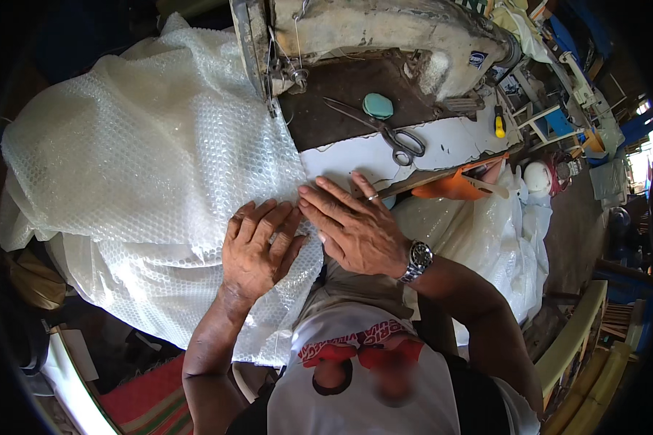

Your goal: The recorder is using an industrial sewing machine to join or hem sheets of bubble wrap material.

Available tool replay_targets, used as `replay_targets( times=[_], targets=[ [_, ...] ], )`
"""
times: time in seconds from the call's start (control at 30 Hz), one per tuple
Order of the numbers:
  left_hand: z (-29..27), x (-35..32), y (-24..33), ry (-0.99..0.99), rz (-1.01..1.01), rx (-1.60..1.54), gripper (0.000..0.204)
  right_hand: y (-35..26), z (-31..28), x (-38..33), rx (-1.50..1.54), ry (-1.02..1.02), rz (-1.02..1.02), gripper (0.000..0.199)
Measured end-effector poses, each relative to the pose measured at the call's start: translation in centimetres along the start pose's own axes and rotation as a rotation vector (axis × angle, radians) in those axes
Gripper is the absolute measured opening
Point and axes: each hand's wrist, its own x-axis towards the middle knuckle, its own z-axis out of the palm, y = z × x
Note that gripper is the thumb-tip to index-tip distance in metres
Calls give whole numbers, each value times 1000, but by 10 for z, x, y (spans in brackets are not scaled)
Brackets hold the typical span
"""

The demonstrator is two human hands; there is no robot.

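Observation:
A large sheet of clear bubble wrap [145,145] drapes over the sewing machine's table and hangs down on the left. My left hand [257,243] rests on it near its right edge, fingers slightly bent and apart. Beside it, my right hand [355,221], with a ring and a wristwatch, reaches over the same edge with its fingers stretched out. The fingertips of both hands nearly meet there. Under the old, worn sewing machine's head [370,29], the needle area [274,101] stands at the wrap's upper right edge.
Black-handled scissors [384,130] and a flat green disc [377,106] lie on the machine bed. A yellow-and-black screwdriver [499,122] is farther right. An orange item [450,186] sticks out below the table edge. More clear plastic [500,239] hangs at my right.

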Motion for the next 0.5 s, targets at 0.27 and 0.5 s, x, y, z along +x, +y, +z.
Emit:
replay_targets(
  times=[0.27, 0.5],
  targets=[
    [2, -1, 0, 29, -40, 9, 41, 103, -42, 40, -297, 188, 394, 51],
    [4, -2, 1, 43, -50, -31, 47, 98, -36, 59, -104, 102, 214, 49]
  ],
)
